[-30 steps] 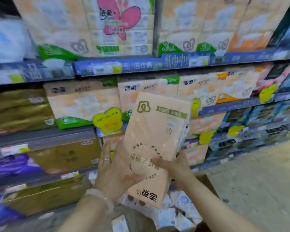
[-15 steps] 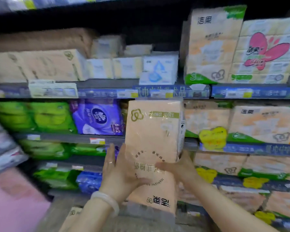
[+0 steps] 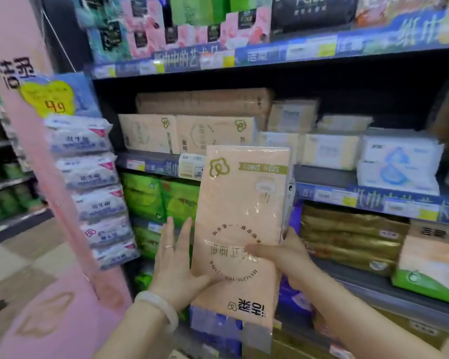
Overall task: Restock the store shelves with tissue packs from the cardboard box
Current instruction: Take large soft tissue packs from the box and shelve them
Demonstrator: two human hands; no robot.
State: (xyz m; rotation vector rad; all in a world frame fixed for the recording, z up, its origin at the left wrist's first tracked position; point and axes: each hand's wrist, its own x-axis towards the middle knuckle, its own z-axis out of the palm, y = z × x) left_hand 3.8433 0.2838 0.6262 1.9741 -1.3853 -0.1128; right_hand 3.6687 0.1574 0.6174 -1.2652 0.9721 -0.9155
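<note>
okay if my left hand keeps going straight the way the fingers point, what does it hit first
Probably the green packs on the shelf directly beyond the left hand, whose fingers point up along the peach tissue pack; depth is hard to judge.

The peach tissue pack (image 3: 240, 229) hides the fingers of the right hand (image 3: 283, 257) behind its edge; only the thumb shows on the front. It also covers part of the blue shelf strip (image 3: 373, 200) and the packs behind. The print on the yellow price tag (image 3: 48, 95) is blurred, and the green packs (image 3: 145, 195) are smeared. Both forearms are cut off by the bottom edge.
</note>
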